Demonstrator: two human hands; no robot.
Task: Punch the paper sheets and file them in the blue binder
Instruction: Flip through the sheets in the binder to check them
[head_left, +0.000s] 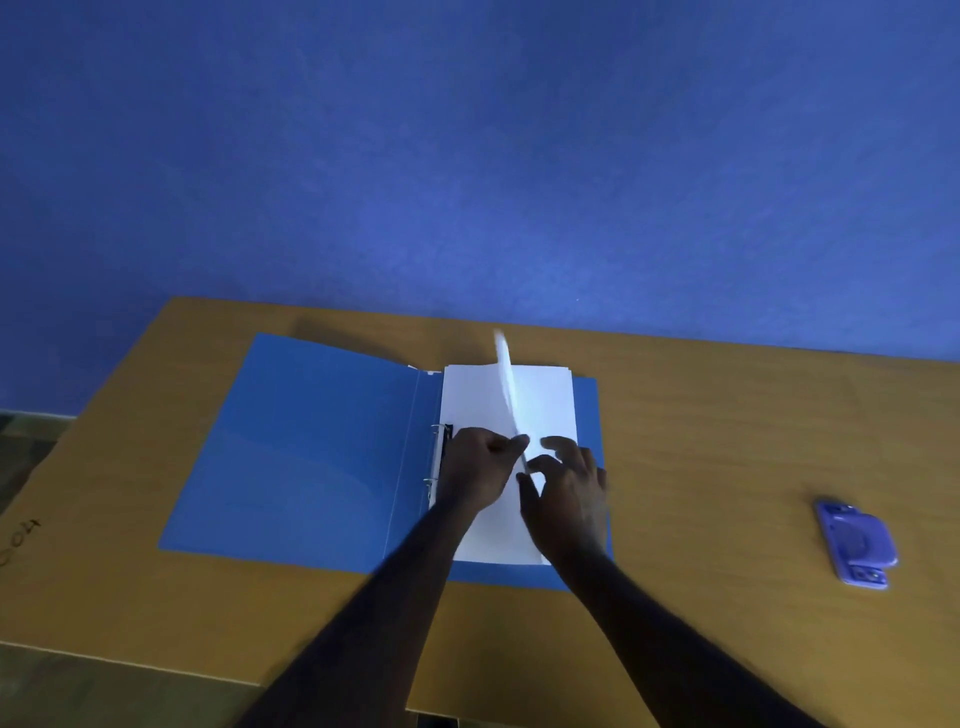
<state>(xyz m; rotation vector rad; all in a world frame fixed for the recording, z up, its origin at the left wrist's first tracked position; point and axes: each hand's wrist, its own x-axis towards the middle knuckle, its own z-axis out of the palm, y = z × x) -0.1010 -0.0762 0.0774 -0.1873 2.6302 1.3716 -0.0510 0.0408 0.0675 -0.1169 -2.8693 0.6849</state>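
Note:
The blue binder (317, 447) lies open on the wooden table, its metal rings (436, 457) at the spine. A stack of white paper sheets (478, 395) rests on the binder's right half. One sheet (506, 384) stands up on edge, blurred, above the stack. My left hand (480, 467) pinches that sheet's lower edge close to the rings. My right hand (569, 493) hovers over the stack just right of the sheet, fingers spread, holding nothing that I can see. The purple hole punch (857, 543) lies far off to the right.
The wooden table (727, 415) stands against a blue wall (467, 156). Its left edge runs diagonally at the left, with floor beyond. Handwritten marks (21, 540) show on the table's left side.

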